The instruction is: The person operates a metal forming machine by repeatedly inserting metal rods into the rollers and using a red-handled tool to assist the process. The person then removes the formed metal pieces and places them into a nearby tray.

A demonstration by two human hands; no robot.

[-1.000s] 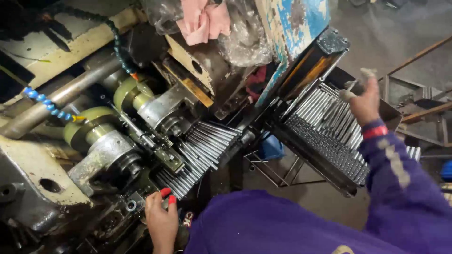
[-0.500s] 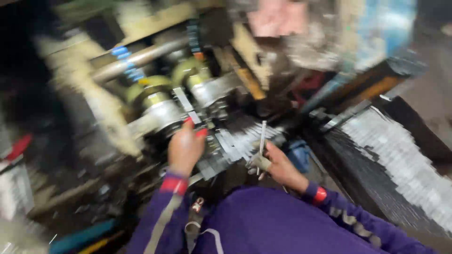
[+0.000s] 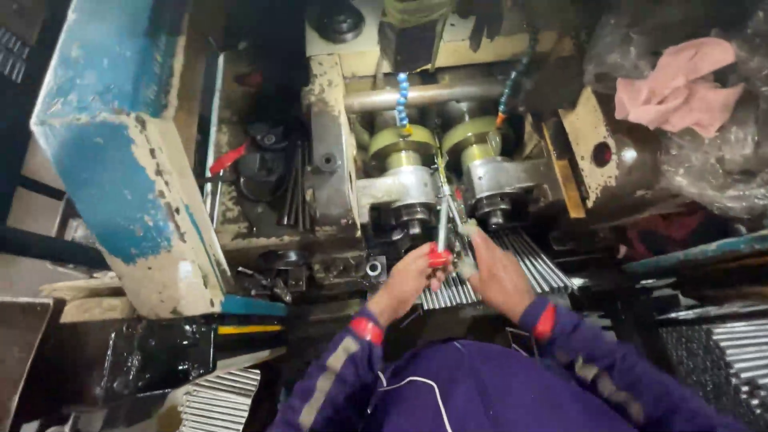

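Both hands are right up at the rollers. The left hand (image 3: pixel 410 280) has its grip pinched on a thin metal rod (image 3: pixel 442 226) standing upright between the two greenish rollers (image 3: pixel 436 142). The right hand (image 3: pixel 498 274) rests just beside it, fingers curled loosely over the tray of rods (image 3: pixel 534 268). A blue housing (image 3: pixel 120 152) crowds the left, with a pink rag (image 3: pixel 682 84) up top right.

Dim, greasy workshop. Chipped blue-painted machine housing (image 3: pixel 120 152) at left. Cream machine body (image 3: pixel 336 152), oil-stained. Pink rag (image 3: pixel 680 84) on crumpled plastic sheeting (image 3: pixel 720 160), upper right. Concrete floor (image 3: pixel 32 208) just visible at far left edge.
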